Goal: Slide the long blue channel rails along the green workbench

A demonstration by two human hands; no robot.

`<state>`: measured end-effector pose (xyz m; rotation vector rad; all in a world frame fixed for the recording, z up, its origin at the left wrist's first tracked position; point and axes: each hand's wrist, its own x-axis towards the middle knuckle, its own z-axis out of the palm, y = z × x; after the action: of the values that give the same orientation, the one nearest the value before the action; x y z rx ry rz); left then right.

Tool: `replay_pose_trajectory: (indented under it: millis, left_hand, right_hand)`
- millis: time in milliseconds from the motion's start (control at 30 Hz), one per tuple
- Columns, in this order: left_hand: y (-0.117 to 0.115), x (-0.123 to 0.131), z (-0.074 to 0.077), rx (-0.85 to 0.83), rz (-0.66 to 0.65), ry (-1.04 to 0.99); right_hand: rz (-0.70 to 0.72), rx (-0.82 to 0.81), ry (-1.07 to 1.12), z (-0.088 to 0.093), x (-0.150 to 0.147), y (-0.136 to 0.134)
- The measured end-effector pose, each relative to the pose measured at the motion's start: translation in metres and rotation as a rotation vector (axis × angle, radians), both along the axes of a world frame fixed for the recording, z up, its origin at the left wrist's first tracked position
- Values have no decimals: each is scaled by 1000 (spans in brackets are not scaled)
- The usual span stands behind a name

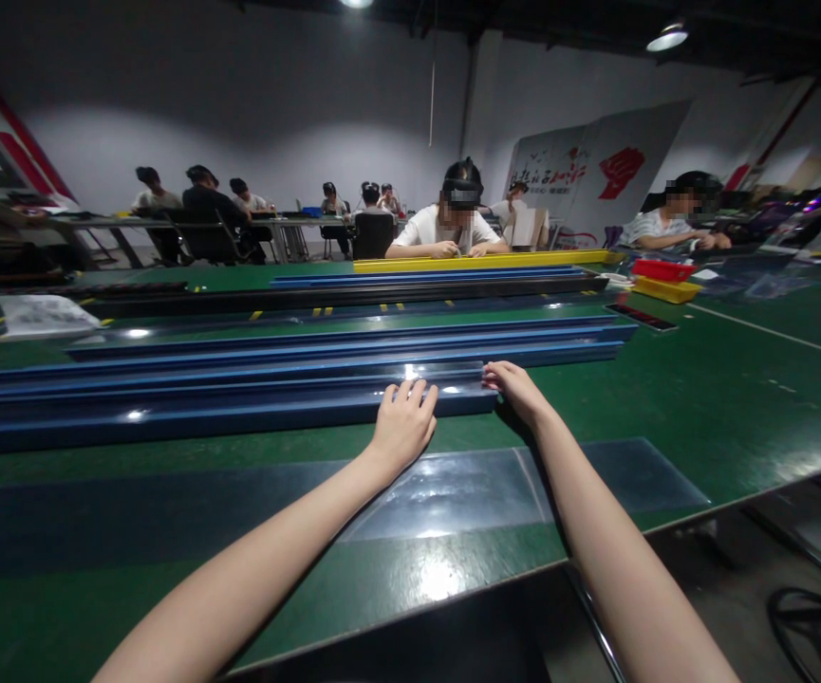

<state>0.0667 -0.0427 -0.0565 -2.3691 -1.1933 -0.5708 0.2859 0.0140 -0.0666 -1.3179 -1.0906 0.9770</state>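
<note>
A long blue channel-shaped profile lies across the green table in front of me. Clear plastic film sits along its right end, shiny under the lamps. My left hand rests on the profile near that end, its fingers slightly spread and pressing down on the film. At the very end of the profile, my right hand has its thumb and fingers pinched together at the film's edge. Nearer to me, beneath my forearms, a clear plastic strip lies flat on the table.
More blue profiles lie parallel behind, then a black profile and a yellow profile. A red tray, a yellow tray and a dark phone-like slab are at right. A co-worker sits opposite.
</note>
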Motion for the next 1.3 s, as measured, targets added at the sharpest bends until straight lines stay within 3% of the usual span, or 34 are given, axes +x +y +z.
replay_pose_trajectory:
  millis: [433,1300]
  left_hand:
    - [-1,1,1,3,4,-9]
    - [-3,2,0,13,59,5]
  right_hand:
    - [74,12,-223,10,4,-10]
    - [94,-10,-250,11,6,-10]
